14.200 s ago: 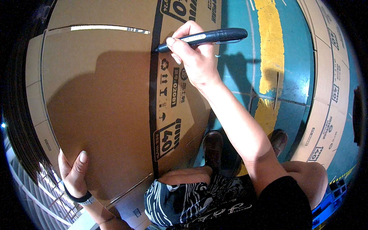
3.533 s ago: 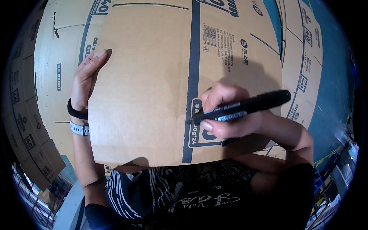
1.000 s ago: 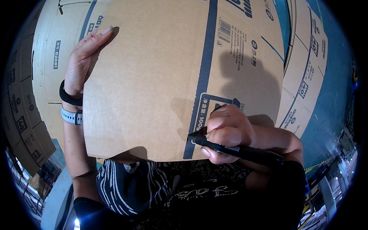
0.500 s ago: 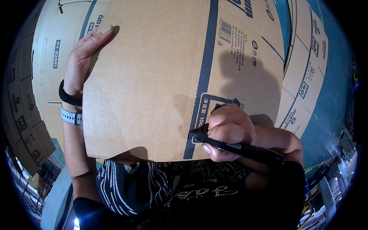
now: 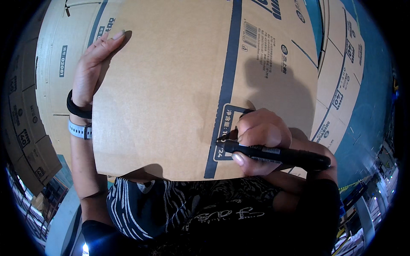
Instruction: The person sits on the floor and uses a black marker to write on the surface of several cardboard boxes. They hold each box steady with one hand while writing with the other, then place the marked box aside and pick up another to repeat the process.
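A large brown cardboard sheet [image 5: 162, 94] with a dark blue stripe and dark print lies bowed in front of me. My left hand [image 5: 95, 62] grips its left edge, the thumb on top and the other fingers partly hidden. My right hand [image 5: 265, 130] is closed round a black marker [image 5: 277, 156], over the printed frame near the sheet's lower right. The marker's tip meets or nearly meets the sheet beside the blue stripe; contact is hard to make out. A shadow falls across the sheet beyond my right hand.
More flat cardboard [image 5: 51, 85] lies under and to the left. Another printed cardboard piece [image 5: 341, 72] is at the right, on a blue-green surface [image 5: 371, 98]. Darker printed cardboard [image 5: 30, 128] stands at the far left.
My right hand and the marker have moved slightly right, and the marker's tip has shifted a little up and right. My left hand keeps its hold on the sheet.
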